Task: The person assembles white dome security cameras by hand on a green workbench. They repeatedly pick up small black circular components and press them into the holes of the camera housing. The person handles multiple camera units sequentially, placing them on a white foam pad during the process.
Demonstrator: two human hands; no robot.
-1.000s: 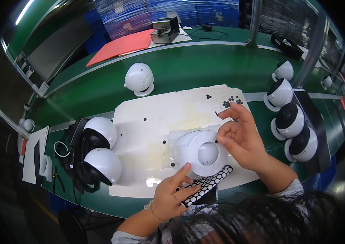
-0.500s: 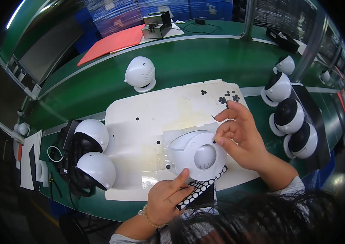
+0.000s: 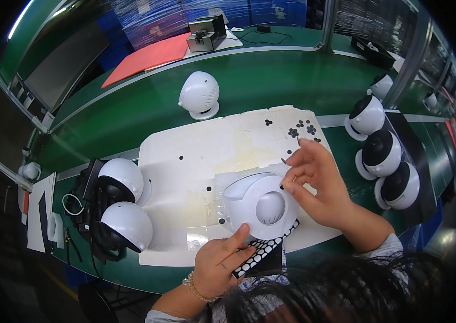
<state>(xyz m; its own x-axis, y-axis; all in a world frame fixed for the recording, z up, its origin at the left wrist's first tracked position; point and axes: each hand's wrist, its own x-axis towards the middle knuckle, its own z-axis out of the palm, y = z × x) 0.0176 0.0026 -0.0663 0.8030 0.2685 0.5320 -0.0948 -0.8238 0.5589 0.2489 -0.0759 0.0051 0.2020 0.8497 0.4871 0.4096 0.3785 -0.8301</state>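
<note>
A white rounded camera-like device (image 3: pixel 238 207) lies tipped on a clear plastic patch, its ring-shaped base facing up toward me. My left hand (image 3: pixel 217 264) rests its index fingertip on the base's near rim. Its other fingers hold a black sticker sheet (image 3: pixel 265 249) with rows of white round holes, partly tucked beneath the device. At the base's right rim, my right hand (image 3: pixel 316 188) pinches thumb and forefinger together by a small black round pad (image 3: pixel 282 187); its other fingers are raised and curled.
Two white devices with dark fronts (image 3: pixel 125 226) lie on the left beside black cables. Several more (image 3: pixel 383 153) line the right side. Another white device (image 3: pixel 200 94) stands on the green belt behind the cardboard sheet (image 3: pixel 168 199). Loose black dots (image 3: pixel 293 132) lie on the cardboard.
The white device on the green belt has moved rightward, and the farthest one at the right has shifted right too. My right hand has moved very slightly left; my left hand stays put.
</note>
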